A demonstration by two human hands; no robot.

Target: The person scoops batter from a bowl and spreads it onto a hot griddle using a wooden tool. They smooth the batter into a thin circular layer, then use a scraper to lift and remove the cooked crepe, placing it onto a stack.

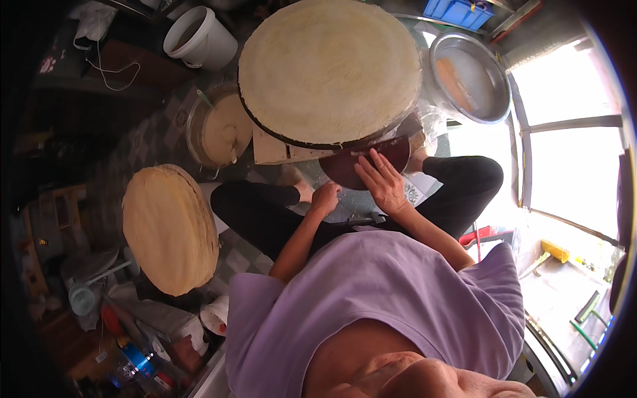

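Observation:
My right hand [383, 184] lies on a dark red, curved scraper [338, 166], fingers spread over its face; the thumb is hidden. The scraper tilts just below the near edge of a large round griddle. A thin pale pancake [328, 69] covers the griddle [293, 141] almost to its dark rim. My left hand [326, 198] is curled closed just left of the scraper, over my lap, and nothing shows in it. A tall stack of round thin pancakes [169, 229] stands to my left. Beside the griddle, a metal basin [191, 129] holds pale batter [224, 127] and a ladle.
A white bucket [214, 47] stands at the far left of the griddle. To its right, a metal basin [502, 92] holds cloudy water and an orange-brown object [455, 84]. A blue crate [460, 14] lies beyond. Bright glass panes [572, 164] line my right side.

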